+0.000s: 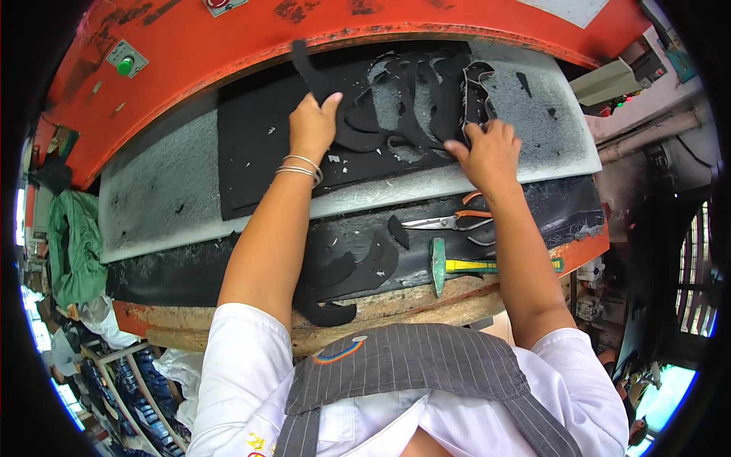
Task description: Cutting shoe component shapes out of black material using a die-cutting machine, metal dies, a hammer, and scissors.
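Observation:
My left hand (312,126) is closed round a curved black strip (306,67), whose free end points up toward the orange machine. Below that hand lies a black sheet (255,145) with curved cut-outs in it. My right hand (493,156) is at the near end of a metal cutting die (478,80), a narrow wavy outline standing at the sheet's right edge. Its fingers bend over the die and the thumb sits to the left; the exact contact is partly hidden. Between my hands lie loose curved black offcuts (415,91).
The sheet rests on a pale speckled board (164,183). Nearer me are orange-handled snips (445,222), a green-headed hammer (439,266) and curved black pieces (373,263). An orange machine (175,46) with a green button (126,66) spans the far side. Green cloth (75,236) hangs left.

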### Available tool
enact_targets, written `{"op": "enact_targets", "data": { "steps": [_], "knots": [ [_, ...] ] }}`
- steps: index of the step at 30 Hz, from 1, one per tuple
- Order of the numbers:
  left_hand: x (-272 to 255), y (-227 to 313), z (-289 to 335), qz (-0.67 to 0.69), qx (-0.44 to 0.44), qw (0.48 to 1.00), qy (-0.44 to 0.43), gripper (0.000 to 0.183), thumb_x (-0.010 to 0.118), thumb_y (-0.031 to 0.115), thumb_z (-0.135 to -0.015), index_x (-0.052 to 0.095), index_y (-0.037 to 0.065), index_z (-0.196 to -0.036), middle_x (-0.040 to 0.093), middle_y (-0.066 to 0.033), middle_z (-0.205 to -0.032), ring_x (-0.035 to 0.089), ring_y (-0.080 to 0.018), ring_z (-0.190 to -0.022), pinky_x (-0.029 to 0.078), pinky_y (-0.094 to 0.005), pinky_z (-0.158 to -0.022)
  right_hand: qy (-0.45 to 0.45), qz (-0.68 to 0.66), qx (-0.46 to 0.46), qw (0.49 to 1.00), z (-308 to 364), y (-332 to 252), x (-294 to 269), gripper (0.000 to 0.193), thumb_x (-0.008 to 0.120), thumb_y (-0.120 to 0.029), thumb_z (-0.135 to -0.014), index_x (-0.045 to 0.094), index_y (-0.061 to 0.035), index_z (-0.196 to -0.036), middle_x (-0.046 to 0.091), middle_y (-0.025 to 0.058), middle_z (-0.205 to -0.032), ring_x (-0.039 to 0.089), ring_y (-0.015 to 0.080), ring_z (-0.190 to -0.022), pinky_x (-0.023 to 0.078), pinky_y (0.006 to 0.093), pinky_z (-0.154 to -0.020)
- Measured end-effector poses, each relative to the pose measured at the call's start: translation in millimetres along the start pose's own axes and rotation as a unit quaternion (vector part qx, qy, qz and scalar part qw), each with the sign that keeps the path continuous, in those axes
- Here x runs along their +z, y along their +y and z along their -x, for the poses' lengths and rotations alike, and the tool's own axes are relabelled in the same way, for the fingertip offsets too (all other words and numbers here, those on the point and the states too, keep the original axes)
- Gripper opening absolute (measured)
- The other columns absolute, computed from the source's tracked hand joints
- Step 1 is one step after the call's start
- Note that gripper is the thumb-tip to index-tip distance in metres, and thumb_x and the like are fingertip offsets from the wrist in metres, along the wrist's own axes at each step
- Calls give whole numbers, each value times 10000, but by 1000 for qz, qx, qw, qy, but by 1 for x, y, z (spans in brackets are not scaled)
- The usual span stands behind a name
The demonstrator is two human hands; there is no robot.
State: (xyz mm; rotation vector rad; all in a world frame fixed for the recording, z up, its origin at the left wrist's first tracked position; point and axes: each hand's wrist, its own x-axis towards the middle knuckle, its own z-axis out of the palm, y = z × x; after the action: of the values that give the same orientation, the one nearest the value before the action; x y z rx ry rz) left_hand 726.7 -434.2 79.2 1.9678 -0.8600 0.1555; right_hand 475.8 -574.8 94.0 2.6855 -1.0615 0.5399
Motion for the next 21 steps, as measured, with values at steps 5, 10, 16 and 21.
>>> {"op": "enact_targets", "data": {
  "steps": [5,10,16,21],
  "knots": [
    [25,44,16,-149,-136,978,-50,483,617,439,-876,612,-24,-1013,656,-283,-975,616,-470,-948,501,-463,-834,176,-230,-184,939,-57,-68,18,360,568,-176,-878,578,-76,-1224,562,137,-1289,491,298,-1244,401,460,-995],
    [24,29,11,-55,-2,997,-49,411,584,332,-911,601,-7,-1142,655,-269,-1028,621,-442,-981,499,-462,-846,27,-243,-199,949,-56,-85,69,383,475,-230,-947,546,-118,-1307,506,76,-1399,441,249,-1319,330,489,-1085],
    [6,28,18,20,55,996,-70,392,620,319,-889,611,-47,-1028,656,-279,-980,621,-456,-944,499,-445,-831,-35,-214,-171,961,-58,-90,69,405,395,-294,-990,512,-199,-1366,460,14,-1450,383,190,-1366,251,513,-1138],
    [-68,87,29,254,12,965,-71,215,646,218,-930,619,5,-941,648,-19,-878,564,-70,-769,481,-246,-672,-17,-185,-167,968,-55,-88,72,411,374,-317,-1000,501,-219,-1378,448,4,-1460,372,180,-1374,244,531,-1136]
  ]
}}
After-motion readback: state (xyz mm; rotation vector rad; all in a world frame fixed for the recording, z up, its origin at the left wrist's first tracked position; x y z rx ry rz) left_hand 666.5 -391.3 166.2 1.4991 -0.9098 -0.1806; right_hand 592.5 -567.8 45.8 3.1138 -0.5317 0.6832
